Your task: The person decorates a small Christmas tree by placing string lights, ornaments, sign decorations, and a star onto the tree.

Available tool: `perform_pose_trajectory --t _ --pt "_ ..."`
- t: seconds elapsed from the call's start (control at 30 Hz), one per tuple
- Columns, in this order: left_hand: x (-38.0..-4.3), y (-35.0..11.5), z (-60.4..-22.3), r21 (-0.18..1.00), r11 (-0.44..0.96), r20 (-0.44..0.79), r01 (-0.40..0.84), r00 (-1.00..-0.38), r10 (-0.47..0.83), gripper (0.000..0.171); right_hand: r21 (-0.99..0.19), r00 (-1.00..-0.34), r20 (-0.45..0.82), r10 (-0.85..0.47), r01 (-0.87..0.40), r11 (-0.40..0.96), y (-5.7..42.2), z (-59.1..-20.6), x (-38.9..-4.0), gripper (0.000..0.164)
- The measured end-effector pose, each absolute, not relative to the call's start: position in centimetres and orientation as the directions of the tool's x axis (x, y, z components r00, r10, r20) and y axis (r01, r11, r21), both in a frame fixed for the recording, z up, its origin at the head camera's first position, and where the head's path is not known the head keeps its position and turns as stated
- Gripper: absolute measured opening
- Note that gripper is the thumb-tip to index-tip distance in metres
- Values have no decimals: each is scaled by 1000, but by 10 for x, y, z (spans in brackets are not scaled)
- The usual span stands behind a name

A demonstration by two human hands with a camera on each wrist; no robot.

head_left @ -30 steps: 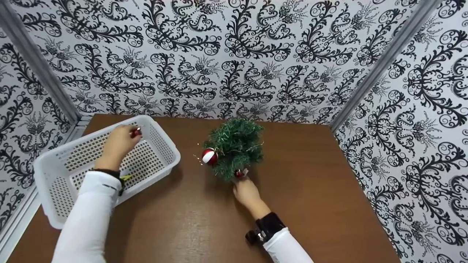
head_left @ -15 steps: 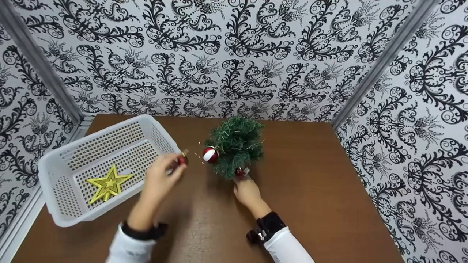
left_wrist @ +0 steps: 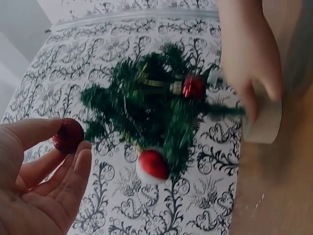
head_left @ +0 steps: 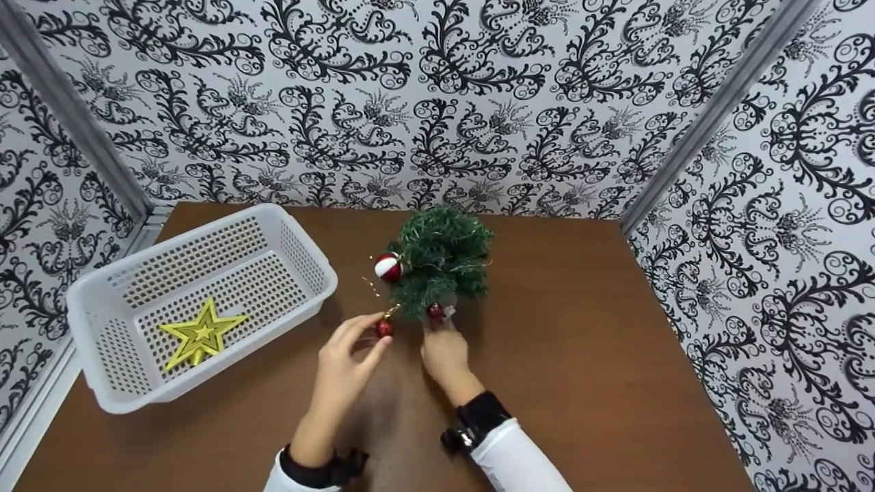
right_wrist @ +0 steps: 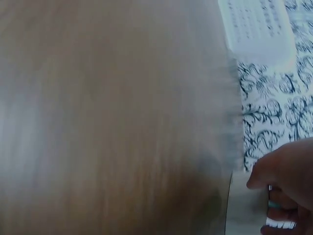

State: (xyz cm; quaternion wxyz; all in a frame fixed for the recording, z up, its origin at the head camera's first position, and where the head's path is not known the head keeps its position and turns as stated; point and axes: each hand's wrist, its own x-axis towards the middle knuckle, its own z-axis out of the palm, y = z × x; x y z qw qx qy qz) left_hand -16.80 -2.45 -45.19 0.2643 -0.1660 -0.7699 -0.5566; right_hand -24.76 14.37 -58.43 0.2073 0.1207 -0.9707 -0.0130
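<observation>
My left hand (head_left: 345,365) pinches a small red bauble (head_left: 385,329) with a gold loop, just left of the green artificial Christmas tree (head_left: 444,253). In the left wrist view that glittery bauble (left_wrist: 68,136) sits between thumb and fingers, apart from the branches. With my right hand (head_left: 446,355) I grip the tree's pale round base (left_wrist: 264,120), its thumb and fingers over the rim. Hanging on the tree are a red-and-white striped ball (head_left: 388,267) and another small red bauble (left_wrist: 193,87). Part of the base is hidden by the right hand.
A white perforated basket (head_left: 318,294) stands at the left of the brown table (head_left: 567,355), with a yellow star (head_left: 203,333) lying inside. Patterned walls (head_left: 519,137) close off the back and sides.
My left hand has carried the red bauble out of the basket, rightward to the tree, uncovering the star. The right hand keeps its grip on the base; the tree has shifted slightly.
</observation>
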Motion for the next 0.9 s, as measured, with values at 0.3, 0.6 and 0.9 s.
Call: perform_pose_trajectory --t 0.3,0.6,0.9 --pt "-169 -14 -466 811 271 534 519 -845 21 28 142 -959 264 -101 -65 988 114 -586 -253 48" --pt "-173 -14 -487 847 244 478 472 -877 38 31 12 -966 223 -135 -135 991 120 -576 -244 47" --pt "-174 -14 -485 836 240 499 493 -866 42 29 -441 -958 223 -182 -266 857 142 -540 -209 27"
